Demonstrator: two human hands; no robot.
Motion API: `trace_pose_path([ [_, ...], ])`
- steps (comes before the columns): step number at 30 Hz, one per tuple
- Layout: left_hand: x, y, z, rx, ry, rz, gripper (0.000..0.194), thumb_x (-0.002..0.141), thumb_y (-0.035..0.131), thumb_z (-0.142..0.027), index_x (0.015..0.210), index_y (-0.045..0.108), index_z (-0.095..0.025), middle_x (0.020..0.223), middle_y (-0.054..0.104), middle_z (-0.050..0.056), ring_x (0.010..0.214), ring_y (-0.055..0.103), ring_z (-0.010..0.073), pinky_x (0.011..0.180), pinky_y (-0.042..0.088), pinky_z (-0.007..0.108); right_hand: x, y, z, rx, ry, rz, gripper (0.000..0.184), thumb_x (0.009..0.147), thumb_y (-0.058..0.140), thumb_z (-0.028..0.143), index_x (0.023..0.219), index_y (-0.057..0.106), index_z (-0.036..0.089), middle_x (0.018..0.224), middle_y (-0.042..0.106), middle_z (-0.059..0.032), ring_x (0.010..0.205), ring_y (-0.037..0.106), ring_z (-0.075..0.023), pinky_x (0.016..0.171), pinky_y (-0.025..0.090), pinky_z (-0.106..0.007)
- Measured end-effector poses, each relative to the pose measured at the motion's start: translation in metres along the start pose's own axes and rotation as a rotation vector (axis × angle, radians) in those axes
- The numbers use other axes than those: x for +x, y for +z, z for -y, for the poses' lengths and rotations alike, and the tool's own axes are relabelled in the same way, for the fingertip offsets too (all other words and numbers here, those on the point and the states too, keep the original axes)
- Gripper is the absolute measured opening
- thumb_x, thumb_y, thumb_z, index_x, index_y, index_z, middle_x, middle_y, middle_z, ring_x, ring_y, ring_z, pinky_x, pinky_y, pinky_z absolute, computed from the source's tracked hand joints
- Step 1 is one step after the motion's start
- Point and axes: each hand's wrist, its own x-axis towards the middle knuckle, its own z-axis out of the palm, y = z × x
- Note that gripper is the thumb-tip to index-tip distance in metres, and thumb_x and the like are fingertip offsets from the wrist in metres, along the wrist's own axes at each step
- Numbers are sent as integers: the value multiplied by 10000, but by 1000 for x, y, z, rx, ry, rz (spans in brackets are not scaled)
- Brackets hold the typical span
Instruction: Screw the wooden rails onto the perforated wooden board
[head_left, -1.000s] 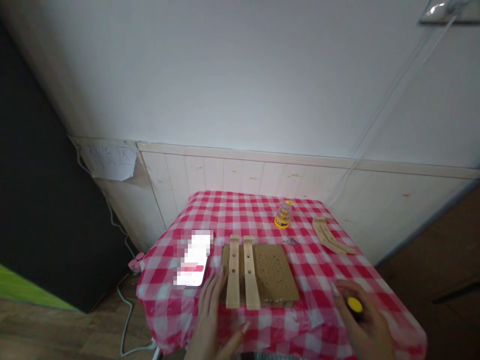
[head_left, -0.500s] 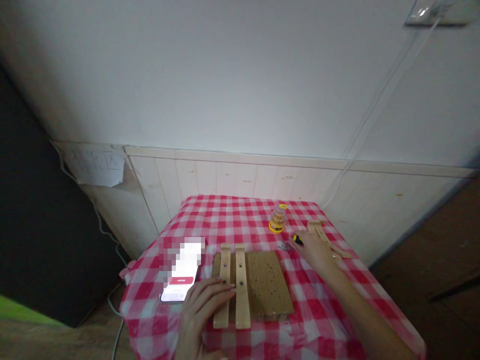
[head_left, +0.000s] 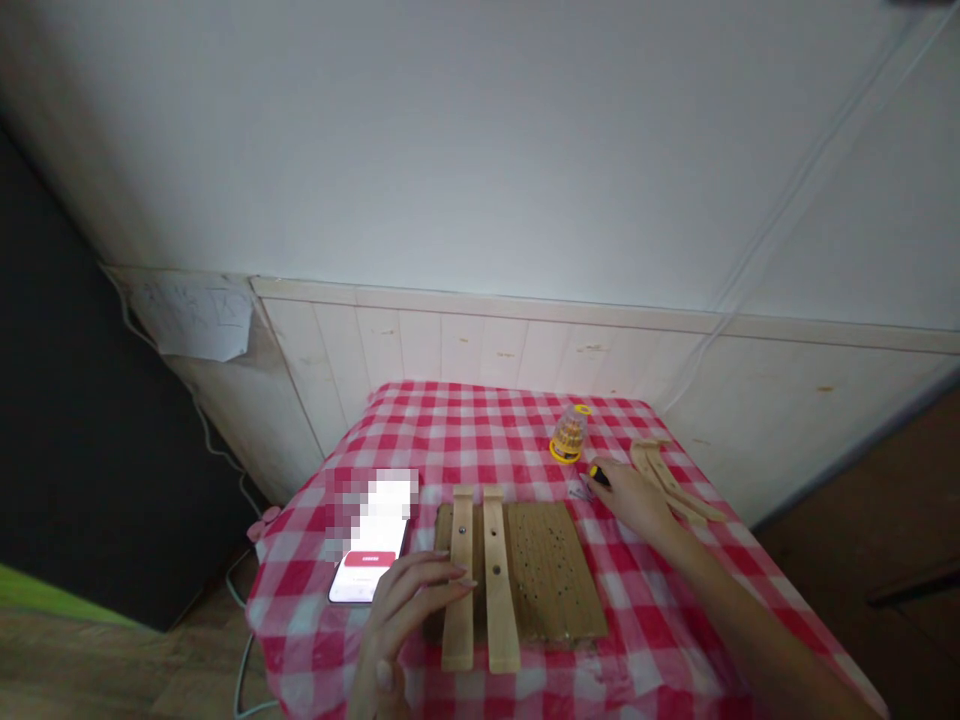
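Note:
My left hand [head_left: 405,605] lies with stretched fingers over the left wooden strip [head_left: 462,510], fingertips resting on its middle. A second wooden strip [head_left: 502,625] is parallel to it, and both cross a brown wooden board [head_left: 555,570] dotted with small holes. Dark screw heads or holes show in the strips. Further right, my right hand [head_left: 634,495] is closed around a yellow-and-black screwdriver [head_left: 598,475], of which only the handle end shows. Several loose screws [head_left: 580,490] lie on the cloth just left of that hand.
A clear cone-shaped bit case [head_left: 571,435] with a yellow base stands behind the screws. More wooden strips [head_left: 675,485] lie beyond my right hand. A lit phone [head_left: 375,540] is left of the board. The red-and-white checked tablecloth [head_left: 480,430] reaches a white wall [head_left: 480,200].
The view has shifted slightly, so the table things appear further right. My right hand stays near the screws with the screwdriver; my left hand remains on the left strip.

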Motion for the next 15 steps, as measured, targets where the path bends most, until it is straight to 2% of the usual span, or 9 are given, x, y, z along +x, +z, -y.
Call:
trace_pose_path([
  [6,-7,3,15,51,48,18,816,967,115,-759,1102,789,-319,1145,744,93,1196,599,336,945,559,503,15,-8,1,20,-14,47,249,987,482,252,1024,707,153,949,781,-149,833,730,-252,660,449,-296],
  [12,-9,5,10,50,76,7,602,1034,251,-622,1113,774,-333,1156,730,81,1201,570,317,965,542,493,29,-5,-1,34,-81,104,215,943,556,217,842,736,157,839,779,-126,740,721,-226,617,428,-277],
  [15,-7,7,2,-18,14,-47,680,1029,184,-648,1085,774,-315,1147,722,93,1208,540,327,978,511,506,32,-8,-3,47,-110,98,170,911,585,178,828,733,159,807,777,-106,703,719,-217,599,427,-263],
])
